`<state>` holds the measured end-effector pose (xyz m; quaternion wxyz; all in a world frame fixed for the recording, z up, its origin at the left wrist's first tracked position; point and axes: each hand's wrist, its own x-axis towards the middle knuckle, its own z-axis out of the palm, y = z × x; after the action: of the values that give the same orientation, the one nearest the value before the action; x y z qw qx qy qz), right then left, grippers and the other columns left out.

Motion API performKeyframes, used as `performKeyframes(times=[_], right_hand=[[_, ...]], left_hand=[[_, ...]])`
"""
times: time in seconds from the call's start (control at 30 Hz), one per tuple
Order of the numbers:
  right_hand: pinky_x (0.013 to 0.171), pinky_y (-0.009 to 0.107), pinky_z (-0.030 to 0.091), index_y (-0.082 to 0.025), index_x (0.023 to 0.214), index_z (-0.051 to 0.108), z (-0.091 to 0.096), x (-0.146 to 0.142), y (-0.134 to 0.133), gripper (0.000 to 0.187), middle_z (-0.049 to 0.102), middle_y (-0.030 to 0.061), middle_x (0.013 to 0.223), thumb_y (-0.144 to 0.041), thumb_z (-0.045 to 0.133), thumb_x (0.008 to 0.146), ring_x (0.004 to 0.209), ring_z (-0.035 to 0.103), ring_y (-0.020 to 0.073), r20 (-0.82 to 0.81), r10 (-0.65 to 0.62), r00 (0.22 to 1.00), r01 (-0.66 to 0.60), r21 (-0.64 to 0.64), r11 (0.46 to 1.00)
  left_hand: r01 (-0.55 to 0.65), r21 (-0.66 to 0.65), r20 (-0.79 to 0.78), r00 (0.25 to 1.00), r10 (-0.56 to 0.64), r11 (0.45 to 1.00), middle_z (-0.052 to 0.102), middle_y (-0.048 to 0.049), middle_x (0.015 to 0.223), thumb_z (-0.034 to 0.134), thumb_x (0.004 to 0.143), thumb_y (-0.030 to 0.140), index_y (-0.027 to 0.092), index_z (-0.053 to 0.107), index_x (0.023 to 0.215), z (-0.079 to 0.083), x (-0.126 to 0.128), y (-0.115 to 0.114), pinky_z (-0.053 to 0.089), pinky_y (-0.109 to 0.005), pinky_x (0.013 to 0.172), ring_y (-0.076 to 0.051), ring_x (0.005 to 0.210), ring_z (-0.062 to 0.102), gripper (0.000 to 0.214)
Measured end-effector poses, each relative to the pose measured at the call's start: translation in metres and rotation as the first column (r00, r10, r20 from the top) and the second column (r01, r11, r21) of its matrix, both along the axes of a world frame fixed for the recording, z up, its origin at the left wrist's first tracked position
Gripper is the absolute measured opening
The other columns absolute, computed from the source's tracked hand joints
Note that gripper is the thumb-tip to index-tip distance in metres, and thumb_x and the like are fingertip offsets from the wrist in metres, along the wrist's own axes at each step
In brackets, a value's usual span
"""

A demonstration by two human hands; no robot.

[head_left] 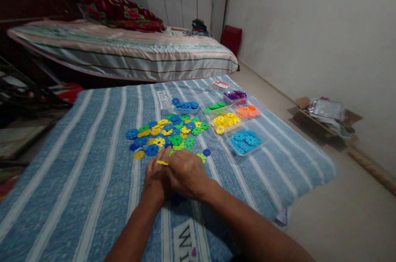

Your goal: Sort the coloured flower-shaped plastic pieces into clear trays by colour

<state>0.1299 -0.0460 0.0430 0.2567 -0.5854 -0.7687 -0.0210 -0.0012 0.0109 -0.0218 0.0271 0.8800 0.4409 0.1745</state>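
My left hand (155, 176) and my right hand (187, 170) are together at the near edge of a loose pile of notched plastic discs (175, 140) in blue, green and yellow. A yellow notched disc (162, 162) shows nearly edge-on at the fingertips of my right hand, over my left hand. Curled and partly covered by the right, my left hand hides whatever lies inside it. Just right of the hands are a lime green disc (201, 158) and a dark blue disc (206, 152).
Clear plastic trays of sorted discs stand on the right: light blue (246, 141), yellow (226, 122), orange (248, 112), green (215, 106) and purple (236, 95). A blue-filled tray (185, 106) is behind the pile. Striped cloth (102, 196) covers the surface; a bed (139, 53) stands beyond.
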Motion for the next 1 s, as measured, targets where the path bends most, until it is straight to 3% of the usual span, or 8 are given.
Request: performKeyframes(times=[0.13,0.27,0.4,0.47,0.53,0.67,0.83,1.0], right_hand=[[0.068,0.028,0.043,-0.019,0.086,0.066,0.007,0.035,0.002,0.019,0.066,0.0049,0.078,-0.022,0.050,0.094,0.077,0.059,0.0177,0.003,-0.138,0.990,0.138,0.039,0.990],[0.069,0.028,0.039,-0.020,0.086,0.067,0.015,0.082,0.012,0.019,0.065,0.0056,0.079,-0.021,0.050,0.095,0.079,0.057,0.0186,0.003,-0.308,0.951,0.306,0.120,0.944],[0.073,0.032,0.038,-0.016,0.094,0.068,0.028,0.129,0.022,0.016,0.064,0.0100,0.085,-0.015,0.052,0.091,0.084,0.056,0.0231,0.001,-0.594,0.805,0.586,0.161,0.794],[0.075,0.034,0.038,-0.014,0.108,0.066,0.027,0.136,0.022,0.023,0.064,0.0125,0.091,-0.015,0.055,0.087,0.088,0.055,0.0258,-0.017,-0.644,0.765,0.636,0.181,0.750],[0.076,0.035,0.039,-0.014,0.110,0.065,0.019,0.127,0.020,0.024,0.064,0.0124,0.092,-0.016,0.054,0.088,0.089,0.055,0.0258,-0.024,-0.574,0.818,0.568,0.187,0.802],[0.074,0.031,0.041,-0.019,0.089,0.066,-0.011,0.081,0.015,0.018,0.063,0.0073,0.086,-0.018,0.049,0.092,0.085,0.056,0.0211,0.012,-0.247,0.969,0.245,0.103,0.964],[0.070,0.032,0.041,-0.023,0.082,0.066,-0.043,0.040,0.017,0.012,0.064,0.0067,0.084,-0.025,0.057,0.090,0.082,0.055,0.0211,0.048,-0.156,0.987,0.155,0.026,0.988],[0.075,0.032,0.043,-0.022,0.080,0.066,-0.060,0.038,0.018,0.013,0.065,0.0063,0.087,-0.025,0.058,0.090,0.086,0.057,0.0202,-0.007,-0.087,0.996,0.087,0.038,0.995]], left_hand=[[-0.015,0.069,-0.010,1.000,0.016,0.997,0.056,-0.0139,0.141,0.047,0.091,0.037,0.018,0.061,0.123,0.007,0.005,-0.004,0.037,-0.049,0.110,-0.031,0.133,0.047,0.039],[0.013,0.151,0.026,1.000,-0.017,0.988,0.061,-0.0149,0.135,0.047,0.093,0.039,0.017,0.064,0.118,0.006,0.007,-0.004,0.041,-0.049,0.105,-0.031,0.128,0.052,0.038],[0.021,0.163,0.072,0.997,-0.033,0.986,0.064,-0.0134,0.131,0.046,0.093,0.035,0.018,0.065,0.114,0.002,0.004,-0.003,0.044,-0.050,0.103,-0.030,0.124,0.056,0.033],[0.026,0.163,0.105,0.994,-0.044,0.986,0.065,-0.0135,0.128,0.046,0.093,0.032,0.017,0.066,0.111,0.000,0.002,-0.003,0.046,-0.049,0.101,-0.030,0.121,0.057,0.031],[0.033,0.164,0.143,0.988,-0.057,0.986,0.066,-0.0132,0.126,0.047,0.092,0.031,0.017,0.067,0.109,-0.001,0.002,-0.003,0.047,-0.048,0.100,-0.029,0.119,0.059,0.029],[0.050,0.177,0.201,0.976,-0.085,0.983,0.068,-0.0116,0.121,0.050,0.092,0.030,0.018,0.067,0.106,-0.002,0.000,-0.005,0.049,-0.046,0.098,-0.028,0.115,0.060,0.026],[0.091,0.197,0.243,0.960,-0.138,0.976,0.070,-0.0114,0.115,0.051,0.091,0.026,0.018,0.068,0.105,-0.002,-0.003,-0.008,0.051,-0.047,0.096,-0.027,0.110,0.063,0.023],[0.142,0.242,0.299,0.930,-0.213,0.960,0.073,-0.0096,0.102,0.052,0.092,0.022,0.017,0.067,0.097,0.005,-0.004,-0.012,0.055,-0.041,0.089,-0.023,0.098,0.066,0.017]])
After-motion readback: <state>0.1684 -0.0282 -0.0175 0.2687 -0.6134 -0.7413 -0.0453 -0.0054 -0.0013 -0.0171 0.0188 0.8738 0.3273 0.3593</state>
